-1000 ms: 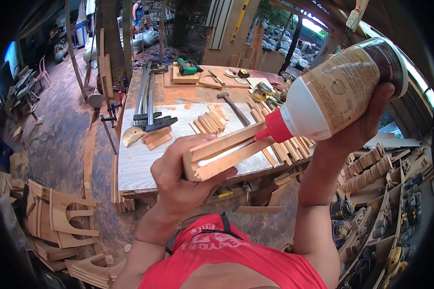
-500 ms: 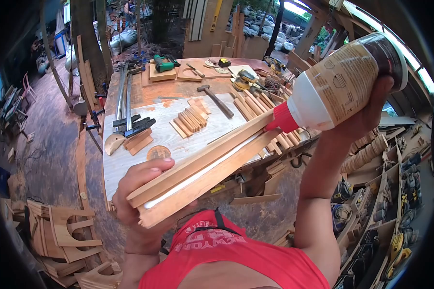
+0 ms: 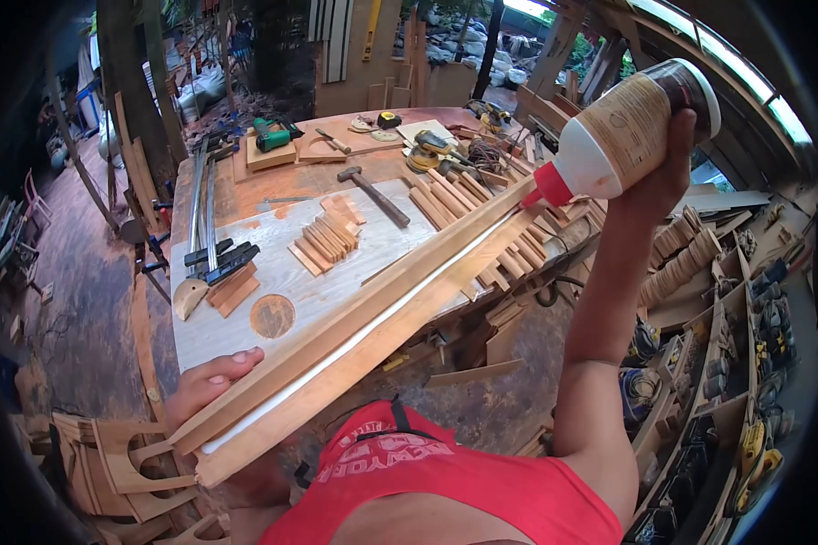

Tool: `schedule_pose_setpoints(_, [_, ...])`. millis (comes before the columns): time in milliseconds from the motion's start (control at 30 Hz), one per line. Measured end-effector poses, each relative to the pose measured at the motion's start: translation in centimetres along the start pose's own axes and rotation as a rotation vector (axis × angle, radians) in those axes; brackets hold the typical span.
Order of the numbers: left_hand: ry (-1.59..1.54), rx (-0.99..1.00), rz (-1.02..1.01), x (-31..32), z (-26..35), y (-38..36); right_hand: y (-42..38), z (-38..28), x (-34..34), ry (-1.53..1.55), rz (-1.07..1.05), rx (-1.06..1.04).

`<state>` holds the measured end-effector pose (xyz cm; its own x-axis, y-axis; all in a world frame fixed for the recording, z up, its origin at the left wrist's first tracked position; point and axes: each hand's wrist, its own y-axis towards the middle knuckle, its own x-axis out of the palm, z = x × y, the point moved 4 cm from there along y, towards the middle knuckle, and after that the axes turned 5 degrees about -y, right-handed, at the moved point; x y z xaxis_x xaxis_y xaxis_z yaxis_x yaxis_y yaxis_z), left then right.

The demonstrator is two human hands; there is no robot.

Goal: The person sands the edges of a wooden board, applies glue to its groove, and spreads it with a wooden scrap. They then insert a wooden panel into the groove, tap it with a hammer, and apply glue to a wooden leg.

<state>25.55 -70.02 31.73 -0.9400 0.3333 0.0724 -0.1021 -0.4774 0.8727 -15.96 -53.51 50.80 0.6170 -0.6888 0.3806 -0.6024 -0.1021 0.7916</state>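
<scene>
My left hand [image 3: 214, 381] is closed around the near left end of a long grooved wooden strip [image 3: 336, 371], fingers showing over its upper edge. A bead of white glue [image 3: 323, 369] runs along the groove. In my raised right hand [image 3: 665, 173] is a tilted glue bottle [image 3: 623, 132] with a brown printed label. Its red nozzle [image 3: 547, 186] points down into the groove near the strip's far end. Part of my left hand is hidden behind the wood.
On the workbench [image 3: 232, 177] lie a hammer [image 3: 377, 198], small wooden slats [image 3: 325, 241], bar clamps [image 3: 211, 218], a green power tool [image 3: 271, 136] and a sander [image 3: 427, 153]. Cut wooden pieces [image 3: 118, 454] are stacked at lower left. Shelves [image 3: 700, 427] of tools stand on the right.
The strip and my left hand have moved down and left. The nozzle is farther along the groove from my left hand, and the white glue line is longer.
</scene>
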Motion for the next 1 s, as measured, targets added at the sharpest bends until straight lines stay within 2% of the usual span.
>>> schedule_pose_setpoints(100, [-0.02, -0.15, 0.034, 0.9, 1.2, 0.7, 1.4, 1.4, -2.0, -0.001, -0.01, 0.021])
schedule_pose_setpoints(367, [-0.013, -0.186, 0.073, 0.3, 0.9, 0.1, 3.7, 3.6, -4.7, 0.031, -0.022, 0.041])
schedule_pose_setpoints(500, [-0.022, -0.177, 0.069, -0.1, 0.8, 0.3, 4.8, 4.4, -5.3, 0.045, -0.11, 0.057])
schedule_pose_setpoints(633, [0.102, -0.229, 0.188, -2.0, -0.5, -1.3, 5.6, 5.9, -5.2, 0.142, -0.198, 0.142])
schedule_pose_setpoints(733, [0.298, -0.229, 0.282, -4.5, -1.2, -2.0, 6.9, 7.8, -5.2, 0.192, -0.258, 0.165])
schedule_pose_setpoints(833, [0.527, -0.035, 0.229, -6.0, -2.4, -1.9, 7.6, 7.7, -3.4, 0.089, -0.272, 0.13])
schedule_pose_setpoints(900, [0.702, 0.036, 0.15, -7.5, -2.9, -1.8, 7.1, 6.3, -0.7, 0.175, -0.415, 0.059])
schedule_pose_setpoints(967, [0.548, -0.002, 0.263, -8.1, -3.5, -2.1, 7.7, 6.2, 0.4, 0.222, -0.524, -0.022])
schedule_pose_setpoints(1000, [0.469, -0.015, 0.322, -8.4, -3.9, -2.3, 8.3, 7.0, 0.4, 0.233, -0.504, -0.011])
